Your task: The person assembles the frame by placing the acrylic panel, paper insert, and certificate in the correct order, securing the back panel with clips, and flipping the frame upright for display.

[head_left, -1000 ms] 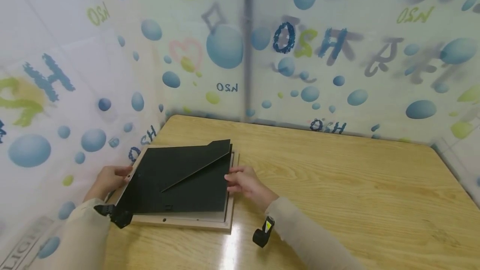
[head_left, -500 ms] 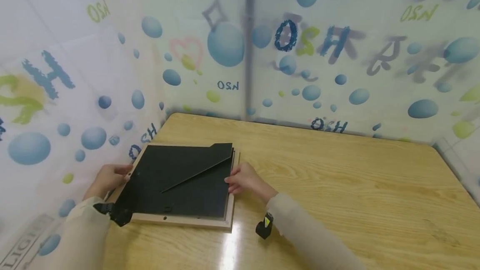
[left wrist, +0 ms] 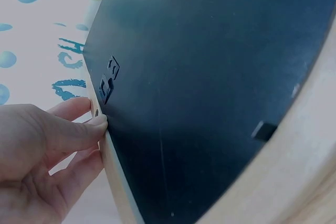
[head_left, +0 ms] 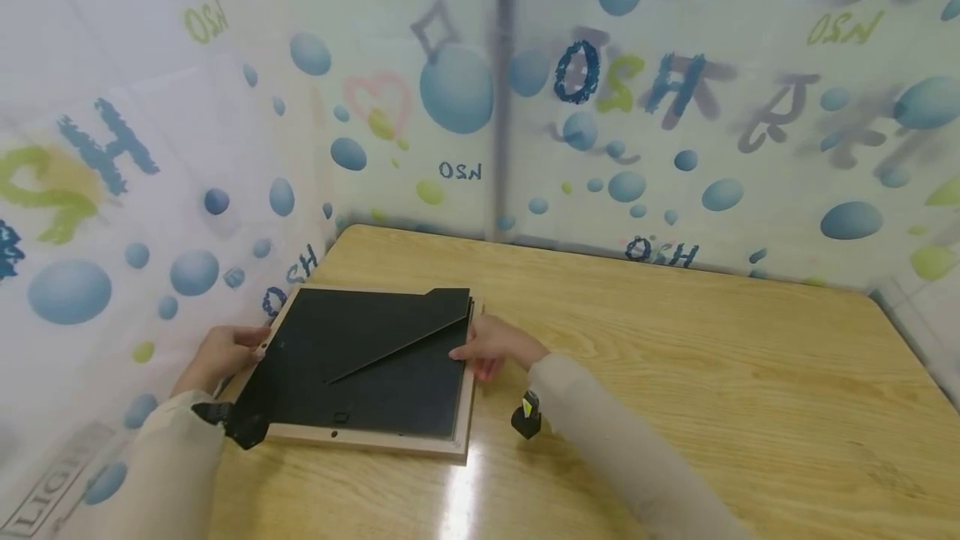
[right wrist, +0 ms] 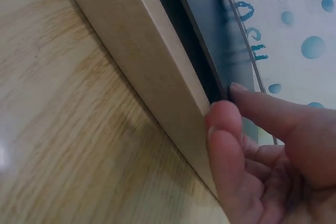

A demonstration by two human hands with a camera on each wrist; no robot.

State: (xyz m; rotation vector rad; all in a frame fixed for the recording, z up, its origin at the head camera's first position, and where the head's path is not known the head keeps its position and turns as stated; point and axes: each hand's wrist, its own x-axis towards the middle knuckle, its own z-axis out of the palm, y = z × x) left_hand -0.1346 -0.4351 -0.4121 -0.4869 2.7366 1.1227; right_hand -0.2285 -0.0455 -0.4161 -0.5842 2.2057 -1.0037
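Note:
A light wooden picture frame (head_left: 390, 443) lies face down at the left of the table, its black backing board (head_left: 405, 398) on top. An easel leg (head_left: 412, 319) lies slantwise across the board. At the frame's left edge my left hand (head_left: 220, 354) pinches the wood, with the thumb on top. My right hand (head_left: 497, 343) is at the right edge, its thumb on the board and its fingers curled at the side. In the right wrist view, the board's edge (right wrist: 194, 30) stands slightly above the wood. Small black metal clips (left wrist: 107, 82) show in the left wrist view.
The wooden table (head_left: 675, 373) extends to the right and in front of the frame. A patterned curtain (head_left: 562, 182) hangs behind the table, and another patterned sheet (head_left: 180, 207) rises close along the left side.
The backing board's right side has sunk lower into the frame. My right hand has turned, with its fingers more curled at the edge. The left hand keeps its hold.

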